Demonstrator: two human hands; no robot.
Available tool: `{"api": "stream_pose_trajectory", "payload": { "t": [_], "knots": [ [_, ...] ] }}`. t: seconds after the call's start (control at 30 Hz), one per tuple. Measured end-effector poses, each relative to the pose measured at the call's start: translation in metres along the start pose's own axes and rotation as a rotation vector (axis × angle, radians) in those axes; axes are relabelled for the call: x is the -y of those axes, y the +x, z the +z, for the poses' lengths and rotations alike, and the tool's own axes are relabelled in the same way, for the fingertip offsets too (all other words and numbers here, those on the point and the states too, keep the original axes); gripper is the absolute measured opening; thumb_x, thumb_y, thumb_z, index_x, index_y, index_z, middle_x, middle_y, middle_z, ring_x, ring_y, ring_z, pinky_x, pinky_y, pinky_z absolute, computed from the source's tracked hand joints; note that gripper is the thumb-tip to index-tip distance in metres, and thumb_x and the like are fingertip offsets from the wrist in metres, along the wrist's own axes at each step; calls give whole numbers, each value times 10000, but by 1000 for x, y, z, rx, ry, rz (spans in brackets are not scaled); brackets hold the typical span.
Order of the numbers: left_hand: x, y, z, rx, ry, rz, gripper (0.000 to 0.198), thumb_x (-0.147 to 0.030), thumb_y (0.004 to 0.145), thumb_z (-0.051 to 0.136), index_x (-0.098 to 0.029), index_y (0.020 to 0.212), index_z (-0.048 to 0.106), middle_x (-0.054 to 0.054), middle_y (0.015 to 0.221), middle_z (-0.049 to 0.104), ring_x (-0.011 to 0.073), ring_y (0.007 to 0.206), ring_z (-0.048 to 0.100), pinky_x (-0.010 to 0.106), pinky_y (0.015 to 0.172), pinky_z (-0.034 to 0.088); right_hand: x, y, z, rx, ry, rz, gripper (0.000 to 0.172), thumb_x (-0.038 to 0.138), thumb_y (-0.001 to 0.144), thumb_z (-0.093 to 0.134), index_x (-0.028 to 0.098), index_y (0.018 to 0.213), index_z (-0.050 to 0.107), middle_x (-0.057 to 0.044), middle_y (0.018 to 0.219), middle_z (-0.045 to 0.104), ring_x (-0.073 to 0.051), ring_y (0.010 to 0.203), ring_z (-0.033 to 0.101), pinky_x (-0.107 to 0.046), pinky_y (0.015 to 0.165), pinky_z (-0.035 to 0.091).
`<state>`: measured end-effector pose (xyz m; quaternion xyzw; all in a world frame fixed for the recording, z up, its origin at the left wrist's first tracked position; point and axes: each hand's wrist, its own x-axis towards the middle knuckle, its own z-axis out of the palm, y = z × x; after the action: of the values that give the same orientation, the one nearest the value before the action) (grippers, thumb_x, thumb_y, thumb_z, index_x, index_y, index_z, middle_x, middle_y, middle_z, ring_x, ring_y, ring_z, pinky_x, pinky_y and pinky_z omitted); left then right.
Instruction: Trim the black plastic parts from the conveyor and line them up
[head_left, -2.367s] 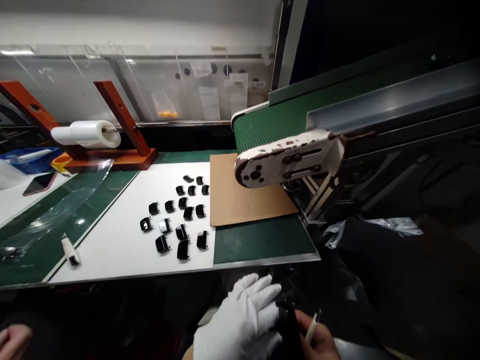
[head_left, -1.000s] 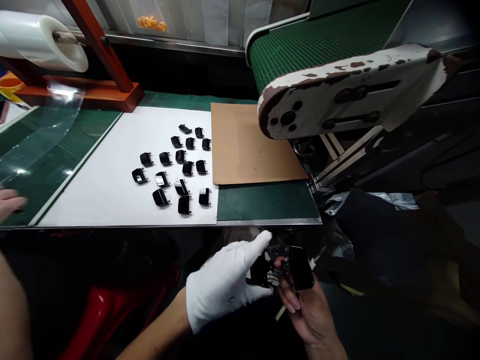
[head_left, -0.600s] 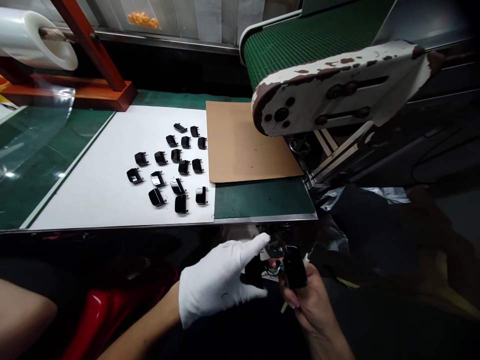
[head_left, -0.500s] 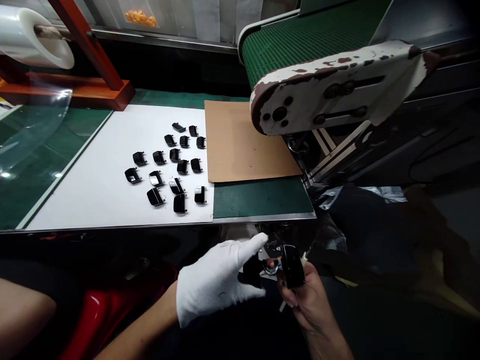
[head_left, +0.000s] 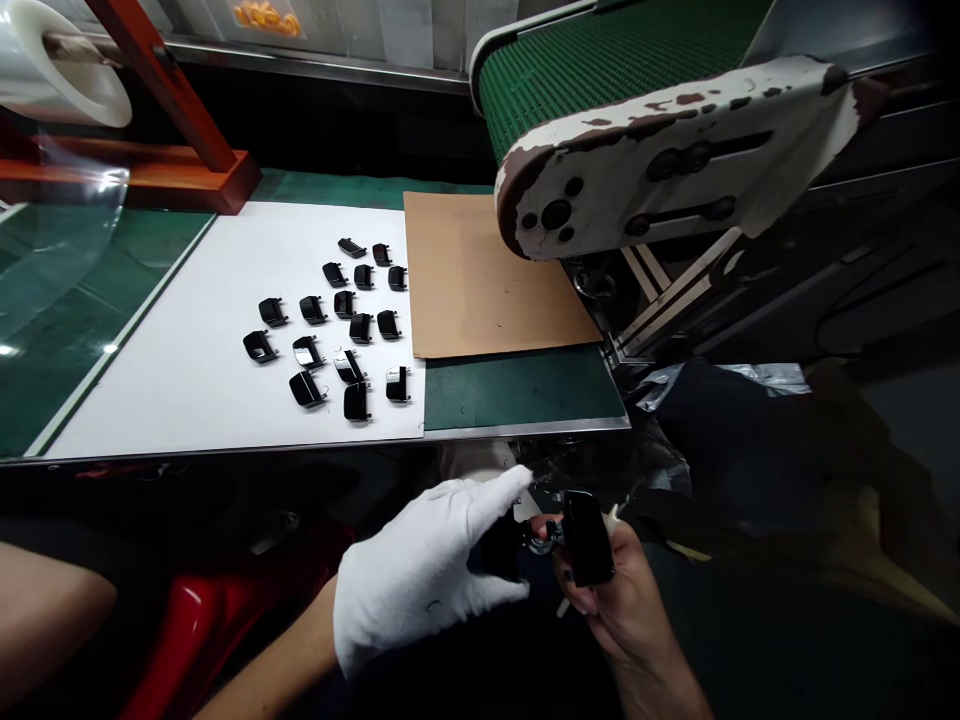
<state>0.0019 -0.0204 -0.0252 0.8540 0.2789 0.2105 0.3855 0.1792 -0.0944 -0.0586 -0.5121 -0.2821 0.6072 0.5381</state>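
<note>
My left hand (head_left: 420, 565), in a white glove, is below the table edge with thumb and fingers closed around a dark part (head_left: 501, 548), mostly in shadow. Just to its right, my bare right hand (head_left: 637, 615) is closed behind a glossy black plastic part (head_left: 588, 537). A thin pale stick-like piece (head_left: 613, 516) shows behind that part; what it belongs to is hidden. Small metallic and dark bits (head_left: 541, 540) lie between the two parts, with a right fingertip beside them. Whether the two parts are joined I cannot tell.
Several similar black parts (head_left: 361, 328) lie on a white sheet (head_left: 187, 330) on the table. Right of it are a cardboard sheet (head_left: 487, 290) and a green conveyor (head_left: 600, 80) overhead. A film roll (head_left: 60, 70) on a wooden stand is at left; a red stool (head_left: 184, 620) sits below.
The view has shifted slightly, so the table appears a little higher and further left. My left hand has moved slightly left; the glossy part in my right hand has turned a little.
</note>
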Motion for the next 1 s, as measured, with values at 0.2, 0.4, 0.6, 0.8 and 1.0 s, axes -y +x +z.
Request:
{"api": "stream_pose_trajectory", "payload": {
  "t": [0.2, 0.4, 0.6, 0.8, 1.0],
  "knots": [
    [-2, -2, -1, 19, 46, 31, 721, -292, 787, 703, -272, 1399, 322, 55, 1169, 657, 225, 1015, 658, 338, 933, 508, -3, -3, -4, 13, 10, -29, 286, 449, 661, 772, 185, 771, 761, 40, 398, 462, -36, 340, 240, -200, 346, 174],
    [2, -18, 26, -236, 100, 33, 813, -299, 744, 757, -267, 1418, 303, 65, 1235, 635, 226, 1086, 635, 294, 961, 508, 4, -2, -2, -9, 100, -23, 220, 428, 616, 789, 223, 691, 767, -55, 616, 673, -105, 457, 472, -183, 332, 256],
    [13, -38, 63, -361, -88, -80, 864, -285, 696, 794, -302, 1417, 317, 64, 1203, 651, 246, 1079, 645, 352, 954, 533, -21, 4, -1, 28, 250, 154, 260, 443, 624, 768, 191, 576, 726, -16, 554, 630, 1, 300, 198, -162, 292, 107],
    [13, -40, 91, -541, -487, -163, 757, -357, 757, 733, -221, 1392, 342, 110, 1223, 626, 263, 1110, 627, 369, 941, 547, -43, 3, 10, 23, 393, 214, 291, 456, 563, 812, 209, 541, 662, 40, 563, 577, 8, 315, 150, -175, 319, 138],
    [5, -27, 98, -577, -680, -183, 775, -374, 711, 779, -220, 1366, 393, 98, 1231, 630, 269, 1122, 619, 396, 974, 529, -55, 2, 27, -122, 373, 119, 409, 566, 511, 821, 232, 543, 588, 48, 530, 513, -49, 375, 245, -193, 342, 232]
  ]
}}
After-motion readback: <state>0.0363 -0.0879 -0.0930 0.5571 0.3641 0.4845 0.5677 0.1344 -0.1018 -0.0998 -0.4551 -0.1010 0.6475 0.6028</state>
